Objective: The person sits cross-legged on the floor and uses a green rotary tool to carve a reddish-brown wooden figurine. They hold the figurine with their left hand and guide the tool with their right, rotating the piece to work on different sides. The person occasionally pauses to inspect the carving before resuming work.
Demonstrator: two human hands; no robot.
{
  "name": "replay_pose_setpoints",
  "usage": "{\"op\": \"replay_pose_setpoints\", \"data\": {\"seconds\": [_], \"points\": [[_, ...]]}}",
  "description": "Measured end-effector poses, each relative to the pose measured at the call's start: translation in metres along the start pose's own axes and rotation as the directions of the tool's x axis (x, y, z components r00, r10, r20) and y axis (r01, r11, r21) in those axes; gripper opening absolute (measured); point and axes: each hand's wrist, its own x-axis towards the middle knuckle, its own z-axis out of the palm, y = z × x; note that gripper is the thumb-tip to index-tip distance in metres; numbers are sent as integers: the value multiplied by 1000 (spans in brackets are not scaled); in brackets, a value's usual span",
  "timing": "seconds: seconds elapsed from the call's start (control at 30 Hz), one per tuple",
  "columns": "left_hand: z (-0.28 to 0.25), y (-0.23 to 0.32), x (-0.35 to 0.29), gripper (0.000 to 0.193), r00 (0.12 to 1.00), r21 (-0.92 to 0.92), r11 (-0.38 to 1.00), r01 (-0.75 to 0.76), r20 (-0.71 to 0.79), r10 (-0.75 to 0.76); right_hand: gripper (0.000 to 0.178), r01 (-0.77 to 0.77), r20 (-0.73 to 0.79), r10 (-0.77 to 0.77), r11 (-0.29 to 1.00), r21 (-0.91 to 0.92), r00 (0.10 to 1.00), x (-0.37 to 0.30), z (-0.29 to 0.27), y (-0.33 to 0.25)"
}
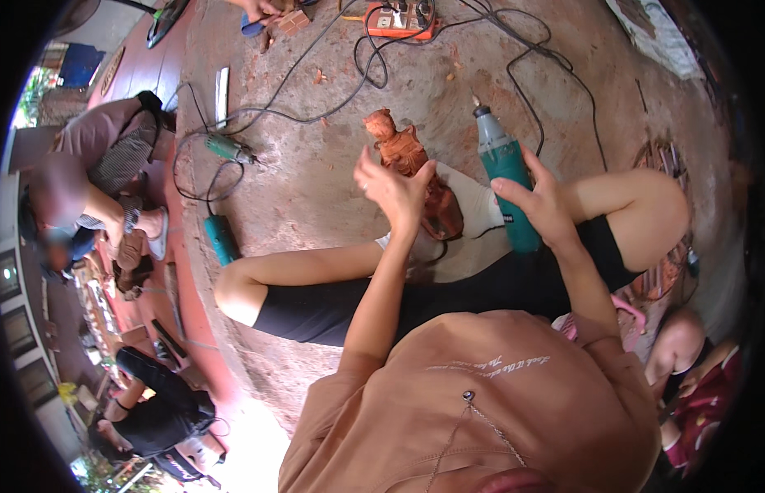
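The person is sitting on the dusty floor (316,181) with both legs stretched out, and a reddish-brown carved wooden figure (411,168) is lying across the lap, its head pointing to the far side. It is resting against a white cloth (473,205) on the right thigh, probably so that the wood is staying steady and cushioned while it is being worked.

The left hand (390,189) is touching the near left side of the figure, its fingers spread and mostly straight, more bracing than gripping; the palm is partly hiding the carving's lower half. The right hand (538,201) is closing firmly around a teal rotary grinder (501,172), held upright just to the right of the figure, with the bit aimed at the far side and clear of the wood. Its black cord (514,82) is trailing away to an orange power strip (399,18) at the far edge.

On the floor to the left, 2 more power tools are lying, a green one (228,148) and a teal one (221,238). Other people are sitting farther left and at the near right.
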Motion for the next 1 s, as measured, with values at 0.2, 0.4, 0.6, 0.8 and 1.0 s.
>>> {"op": "replay_pose_setpoints", "data": {"seconds": [0.2,0.4,0.6,0.8,1.0], "points": [[21,-23,10,96,982,-133,979,155,132,-138,64,0,7,0,997,81,1000,-3,1,6],[9,-61,22,91,754,-714,253,653,642,-138,59,-90,81,75,976,196,994,-7,-5,2],[11,-77,31,106,696,-649,325,688,717,-43,57,-179,188,125,934,308,974,-1,-10,11],[19,-82,28,109,700,-651,299,698,708,-92,61,-200,311,117,947,251,943,3,-8,14],[13,-61,16,92,702,-667,225,711,691,-170,65,-232,375,149,955,185,915,9,-3,17]]}}
